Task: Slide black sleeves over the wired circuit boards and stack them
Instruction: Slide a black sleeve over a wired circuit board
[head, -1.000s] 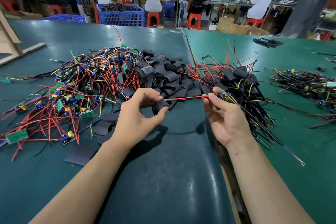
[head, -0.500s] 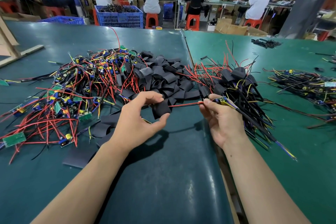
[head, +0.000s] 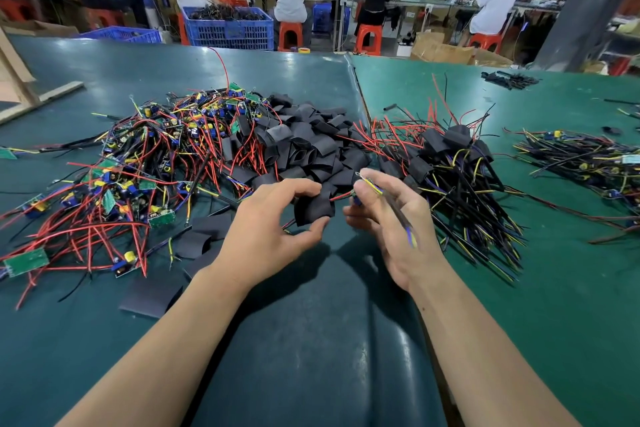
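Observation:
My left hand [head: 273,222] pinches a black sleeve [head: 314,208] between thumb and fingers, just above the green mat. My right hand [head: 391,218] grips a small wired circuit board [head: 356,199] whose red wires run into the sleeve; its black, yellow and blue wires trail over my palm. A heap of bare wired boards [head: 138,166] lies to the left. Loose black sleeves [head: 311,146] are piled behind my hands. A stack of sleeved boards [head: 450,166] lies to the right.
Flat sleeves [head: 152,295] lie on the mat at the near left. Another bundle of wired boards [head: 588,163] sits at the far right. A seam [head: 355,87] divides two table mats. People sit at benches behind, by a blue crate [head: 228,28].
My hands have come closer together. The sleeve has slid along the red wires toward the board, so only a short bit of red wire shows between them.

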